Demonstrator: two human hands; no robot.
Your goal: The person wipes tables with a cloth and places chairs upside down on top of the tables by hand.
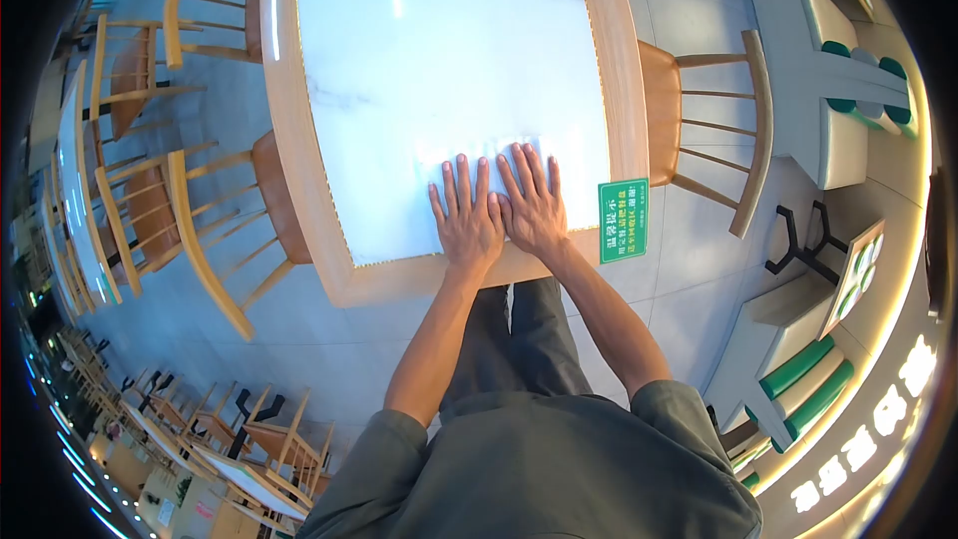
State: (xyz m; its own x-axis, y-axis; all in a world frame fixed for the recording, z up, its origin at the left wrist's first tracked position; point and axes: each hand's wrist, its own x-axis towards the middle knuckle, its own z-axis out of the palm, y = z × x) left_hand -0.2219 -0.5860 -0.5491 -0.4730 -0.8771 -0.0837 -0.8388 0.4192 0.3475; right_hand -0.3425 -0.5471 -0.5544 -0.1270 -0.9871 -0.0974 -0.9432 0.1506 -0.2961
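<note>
Both palms lie flat near the front edge of a table (449,70) with a white, marble-patterned top and a wooden border. My left hand (467,215) rests there with its fingers stretched away from me. Beside it, thumbs meeting, my right hand (534,202) is spread in the same way. A paler, brighter patch shows around the fingertips; whether it is a thin white sheet or a reflection I cannot tell. Close to my right hand, a green sign (624,221) with white and yellow writing sits at the table's right edge.
Wooden chairs with brown seats stand on the left (282,195) and right (661,115) sides of the table. More chairs (150,210) and tables fill the left. Booth seating with green and white cushions (808,389) runs along the right wall. Grey tiles (359,369) cover the floor.
</note>
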